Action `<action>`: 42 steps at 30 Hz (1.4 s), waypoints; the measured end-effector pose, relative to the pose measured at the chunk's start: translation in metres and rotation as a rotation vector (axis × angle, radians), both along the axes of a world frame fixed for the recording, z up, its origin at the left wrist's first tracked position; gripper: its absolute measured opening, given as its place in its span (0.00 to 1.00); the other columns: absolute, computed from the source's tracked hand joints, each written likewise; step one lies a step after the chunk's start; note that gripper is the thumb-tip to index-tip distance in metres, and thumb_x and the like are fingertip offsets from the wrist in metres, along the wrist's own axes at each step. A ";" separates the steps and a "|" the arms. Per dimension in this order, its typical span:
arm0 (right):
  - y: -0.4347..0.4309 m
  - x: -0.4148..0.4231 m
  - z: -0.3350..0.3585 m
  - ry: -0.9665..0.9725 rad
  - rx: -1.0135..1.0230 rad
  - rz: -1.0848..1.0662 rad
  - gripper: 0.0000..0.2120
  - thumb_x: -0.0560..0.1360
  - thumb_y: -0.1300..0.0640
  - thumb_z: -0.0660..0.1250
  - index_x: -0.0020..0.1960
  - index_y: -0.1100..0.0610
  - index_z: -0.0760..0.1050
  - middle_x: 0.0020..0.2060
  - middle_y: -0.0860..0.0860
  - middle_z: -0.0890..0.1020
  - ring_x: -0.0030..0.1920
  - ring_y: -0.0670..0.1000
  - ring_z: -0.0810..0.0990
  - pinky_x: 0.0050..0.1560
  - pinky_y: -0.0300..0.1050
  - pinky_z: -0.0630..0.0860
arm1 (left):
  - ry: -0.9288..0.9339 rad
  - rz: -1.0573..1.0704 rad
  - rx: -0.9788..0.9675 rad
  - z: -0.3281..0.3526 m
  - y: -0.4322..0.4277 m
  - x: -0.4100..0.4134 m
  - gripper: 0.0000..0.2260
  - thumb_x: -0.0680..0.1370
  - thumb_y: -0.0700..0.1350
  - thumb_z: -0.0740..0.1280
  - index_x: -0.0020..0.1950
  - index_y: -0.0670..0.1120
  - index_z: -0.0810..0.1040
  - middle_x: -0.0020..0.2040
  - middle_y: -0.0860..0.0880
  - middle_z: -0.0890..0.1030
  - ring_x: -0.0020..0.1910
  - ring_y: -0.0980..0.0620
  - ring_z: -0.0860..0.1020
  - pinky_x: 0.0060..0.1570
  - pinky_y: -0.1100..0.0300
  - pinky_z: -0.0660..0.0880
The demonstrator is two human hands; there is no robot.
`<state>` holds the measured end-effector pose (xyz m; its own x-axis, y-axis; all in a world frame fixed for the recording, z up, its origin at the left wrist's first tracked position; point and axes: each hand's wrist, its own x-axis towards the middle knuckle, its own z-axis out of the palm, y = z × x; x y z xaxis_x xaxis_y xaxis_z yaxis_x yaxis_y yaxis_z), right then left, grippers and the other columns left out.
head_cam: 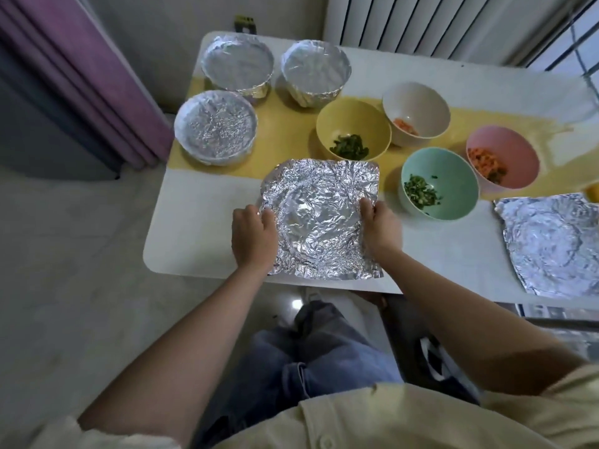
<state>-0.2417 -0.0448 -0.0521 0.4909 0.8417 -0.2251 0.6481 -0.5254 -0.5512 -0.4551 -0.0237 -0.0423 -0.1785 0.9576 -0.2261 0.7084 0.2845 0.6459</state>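
White table (pixel 201 228) is hosting the wrapping; left hand (pixel 254 236) and right hand (pixel 379 226) are pinching opposite edges of the crumpled foil sheet (pixel 321 222) at the near edge, likely holding it flat for the yellow bowl (pixel 353 131) just beyond; foil-covered bowls (pixel 215 131) are waiting far left.
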 end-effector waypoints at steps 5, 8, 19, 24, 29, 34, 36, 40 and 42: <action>0.010 -0.011 -0.008 0.081 0.093 0.032 0.18 0.83 0.47 0.56 0.43 0.60 0.67 0.36 0.56 0.72 0.38 0.55 0.71 0.37 0.48 0.63 | 0.009 0.068 -0.027 -0.007 0.001 -0.006 0.16 0.84 0.47 0.54 0.61 0.36 0.72 0.60 0.37 0.75 0.54 0.38 0.74 0.46 0.53 0.65; 0.017 -0.015 -0.012 0.084 0.049 0.092 0.18 0.83 0.47 0.55 0.43 0.60 0.66 0.35 0.55 0.72 0.38 0.55 0.70 0.37 0.48 0.60 | -0.028 0.131 -0.073 -0.013 0.002 -0.012 0.16 0.83 0.46 0.54 0.59 0.35 0.72 0.53 0.36 0.78 0.45 0.41 0.73 0.41 0.55 0.61; 0.032 -0.012 -0.016 0.107 0.024 0.149 0.23 0.83 0.44 0.53 0.38 0.60 0.68 0.31 0.55 0.73 0.35 0.57 0.71 0.36 0.52 0.65 | 0.047 0.271 0.012 -0.028 0.011 -0.006 0.19 0.82 0.56 0.58 0.49 0.41 0.78 0.47 0.42 0.82 0.45 0.41 0.78 0.38 0.55 0.64; 0.032 -0.011 -0.025 0.271 0.021 0.136 0.24 0.84 0.45 0.52 0.32 0.55 0.62 0.26 0.51 0.66 0.29 0.54 0.67 0.33 0.50 0.62 | 0.024 0.247 0.039 -0.036 0.007 -0.004 0.18 0.84 0.53 0.54 0.48 0.41 0.75 0.41 0.45 0.79 0.40 0.44 0.74 0.37 0.54 0.63; 0.028 -0.008 -0.025 0.611 -0.047 0.019 0.24 0.84 0.47 0.52 0.64 0.63 0.75 0.59 0.57 0.80 0.58 0.48 0.76 0.50 0.42 0.72 | -0.304 0.203 0.010 -0.047 0.009 -0.011 0.16 0.85 0.49 0.55 0.38 0.46 0.67 0.30 0.51 0.69 0.34 0.48 0.69 0.36 0.56 0.61; 0.029 -0.006 -0.033 0.680 -0.144 -0.038 0.28 0.83 0.44 0.53 0.74 0.63 0.65 0.27 0.43 0.76 0.29 0.40 0.73 0.29 0.34 0.66 | -0.471 0.246 -0.062 -0.056 0.007 -0.015 0.17 0.84 0.52 0.55 0.37 0.48 0.67 0.28 0.50 0.66 0.32 0.46 0.70 0.35 0.53 0.70; 0.029 -0.005 -0.038 0.665 -0.176 -0.058 0.28 0.82 0.42 0.54 0.73 0.61 0.66 0.15 0.42 0.62 0.18 0.40 0.62 0.22 0.34 0.61 | -0.508 0.259 -0.078 -0.054 0.006 -0.013 0.16 0.85 0.50 0.54 0.41 0.46 0.71 0.28 0.51 0.66 0.30 0.51 0.70 0.33 0.62 0.69; 0.030 -0.006 -0.035 0.690 -0.214 -0.098 0.30 0.81 0.40 0.55 0.73 0.60 0.67 0.39 0.53 0.82 0.36 0.48 0.79 0.35 0.42 0.74 | -0.589 0.300 -0.115 -0.055 0.005 -0.012 0.18 0.85 0.51 0.53 0.50 0.39 0.76 0.30 0.43 0.67 0.22 0.53 0.68 0.22 0.65 0.66; 0.031 -0.008 -0.035 0.702 -0.200 -0.107 0.32 0.80 0.37 0.56 0.73 0.59 0.67 0.56 0.61 0.80 0.36 0.51 0.77 0.37 0.43 0.74 | -0.609 0.319 -0.137 -0.056 0.005 -0.010 0.19 0.85 0.51 0.53 0.52 0.39 0.77 0.28 0.42 0.67 0.17 0.54 0.67 0.18 0.66 0.63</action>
<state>-0.2500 -0.0140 -0.0874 0.2522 0.7075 -0.6602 0.1179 -0.6997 -0.7047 -0.4653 -0.0191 -0.0981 -0.2490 0.8354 -0.4900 0.1002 0.5255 0.8449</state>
